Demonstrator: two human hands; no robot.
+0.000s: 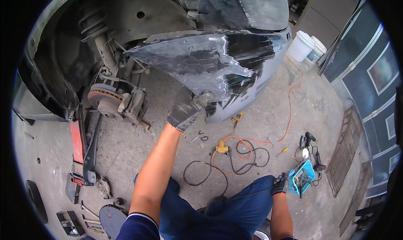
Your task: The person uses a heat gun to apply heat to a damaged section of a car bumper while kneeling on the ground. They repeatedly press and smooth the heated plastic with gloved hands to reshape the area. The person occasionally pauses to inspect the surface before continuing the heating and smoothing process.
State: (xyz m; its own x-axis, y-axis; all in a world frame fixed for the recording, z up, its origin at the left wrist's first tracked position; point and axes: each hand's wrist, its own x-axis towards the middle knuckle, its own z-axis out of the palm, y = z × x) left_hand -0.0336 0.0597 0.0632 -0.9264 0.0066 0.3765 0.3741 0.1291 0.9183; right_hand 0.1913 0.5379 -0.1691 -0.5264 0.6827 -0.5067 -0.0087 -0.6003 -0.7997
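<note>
The torn car bumper (184, 63), grey and black with whitish sanded patches and a jagged crack, spans the upper middle of the view. In a dark knit glove, my left hand (189, 107) is closed over the bumper's lower edge, its fingers on the outer face near the crack. My right hand (280, 185), also gloved, is low on the right beside a bright blue basket (309, 168) with tools in it. Its fingers are curled, and a dark cord runs from it across my thighs. What it holds is too small to make out.
A bare brake disc (109, 101) hangs in the open wheel arch, near a red floor jack (77, 143). Orange and black cables (252, 156), a yellow connector (222, 148) and scissors (197, 137) lie on the concrete. White buckets (301, 46) stand at the far right; a metal grate (342, 152) lies below them.
</note>
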